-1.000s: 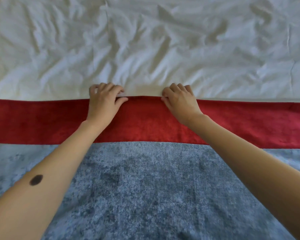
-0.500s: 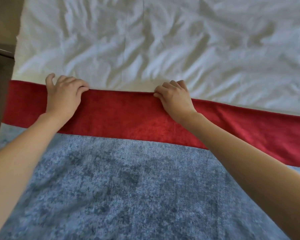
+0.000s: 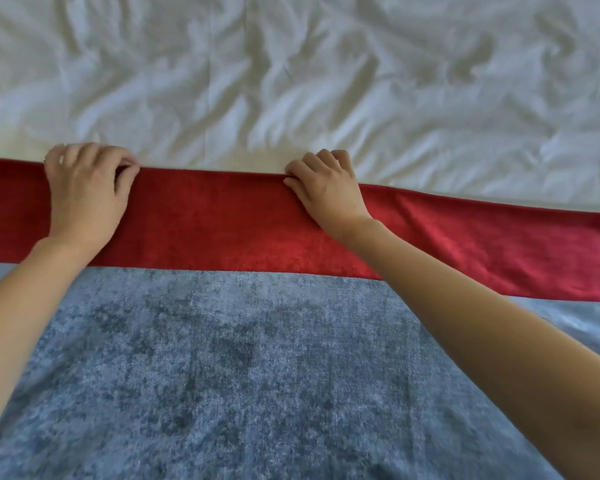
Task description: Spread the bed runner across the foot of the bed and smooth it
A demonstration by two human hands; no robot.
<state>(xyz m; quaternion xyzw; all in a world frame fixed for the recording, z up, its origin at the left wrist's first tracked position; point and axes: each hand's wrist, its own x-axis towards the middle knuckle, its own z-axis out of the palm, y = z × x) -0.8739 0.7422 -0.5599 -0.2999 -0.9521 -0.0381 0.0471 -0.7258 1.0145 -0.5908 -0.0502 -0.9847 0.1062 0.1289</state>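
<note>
Head view, looking down over the foot of the bed; bed runner (image 3: 243, 358) lies flat across the lower part of the frame, reaching from the left edge to the right edge; it has a wide mottled grey-blue panel nearest the camera and a red velvet-like band (image 3: 215, 220) along its far side; the far edge of the red band meets the white bed sheet (image 3: 291, 81), which fills the upper part of the frame and is heavily creased; the red edge runs fairly straight between the two hands, then slopes down toward the right edge of the frame; the grey-blue panel looks mostly flat, with a pale sheen at the far right; left hand (image 3: 84, 192) rests palm-down on the red band near the left side, fingers curled over the far edge, thumb tucked against the index finger at the hem, so the grip is closed on the runner's far edge; right hand (image 3: 326, 192) sits near the centre, well apart from the left, knuckles up and fingers bent, thumb and index finger pinching the same far edge, grip closed on the runner; both bare forearms extend from the bottom corners across the grey-blue panel; both hands touch the cloth.
</note>
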